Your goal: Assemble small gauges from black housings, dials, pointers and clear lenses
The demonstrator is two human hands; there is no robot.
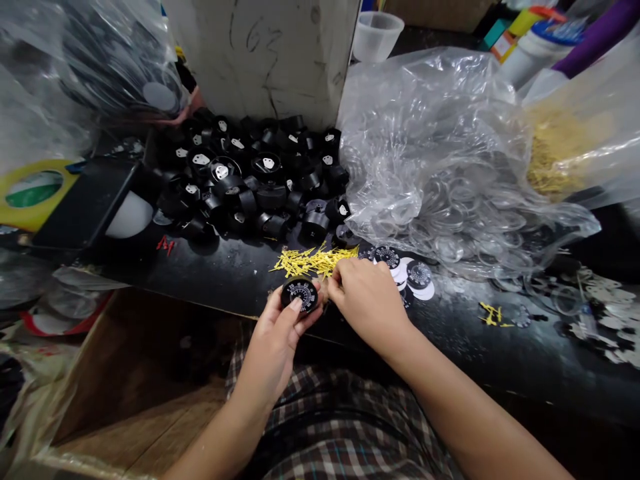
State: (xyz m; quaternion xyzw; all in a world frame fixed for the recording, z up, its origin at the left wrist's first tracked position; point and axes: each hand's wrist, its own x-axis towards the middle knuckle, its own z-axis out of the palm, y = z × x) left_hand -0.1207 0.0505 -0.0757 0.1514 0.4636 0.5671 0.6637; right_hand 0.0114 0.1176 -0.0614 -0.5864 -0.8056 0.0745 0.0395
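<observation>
A round black gauge (300, 295) with a white-marked dial faces up in my left hand (280, 330), its thumb resting on the dial. Just to the right, my right hand (367, 297) is closed, with fingertips pinched together beside the gauge; whatever they hold is too small to make out. Behind both hands lies a pile of thin yellow pointers (310, 260) on the black bench (220, 280). Black and white dial discs (419, 275) overlap at the right of my right hand.
Many black round housings (265, 193) are heaped behind the pointers. A plastic bag of clear discs (450, 200) spreads at the right. Yellow tape (15, 208) and a dark box (85, 203) stand left. An open carton (100, 373) sits below the bench's front edge.
</observation>
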